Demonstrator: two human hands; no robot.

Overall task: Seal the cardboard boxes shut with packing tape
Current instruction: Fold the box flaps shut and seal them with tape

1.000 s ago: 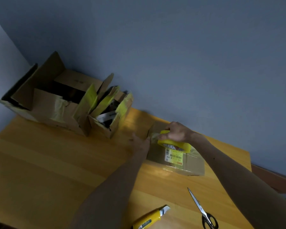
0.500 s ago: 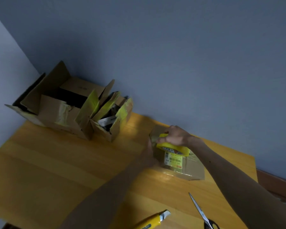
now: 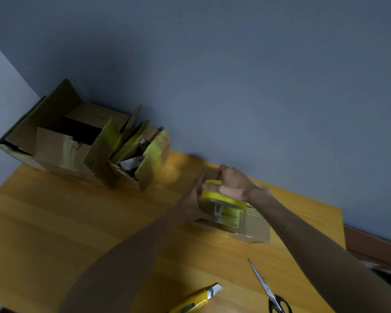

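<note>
1. The small closed box [image 3: 255,227] is lying on the wooden table [image 3: 54,222] close to the wall, with a printed label facing up; its edges are blurring, so I cannot tell whether it is sitting flat or tilting.
2. The right hand [image 3: 234,186] is curling its fingers round the yellow tape roll [image 3: 212,195] and holding it over the box's top at the far-left end.
3. The left hand [image 3: 191,201] is bracing the box's left end; shadow and blur are hiding whether its fingers are wrapping the cardboard or lying flat.
4. Two more boxes are waiting well apart at the table's left corner, flaps standing open: a large open box [image 3: 54,150] and a smaller open box [image 3: 149,163] touching it.
5. A utility knife [image 3: 196,299] and scissors [image 3: 266,288] are lying near the front edge.
6. Judging by its size, the box is probably handling light and sliding easily on the smooth wood; its walls are likely giving a little under pressure, so bracing at a stiff corner or end seems wisest; the tape itself is thin, sticky and prone to folding on itself.
</note>
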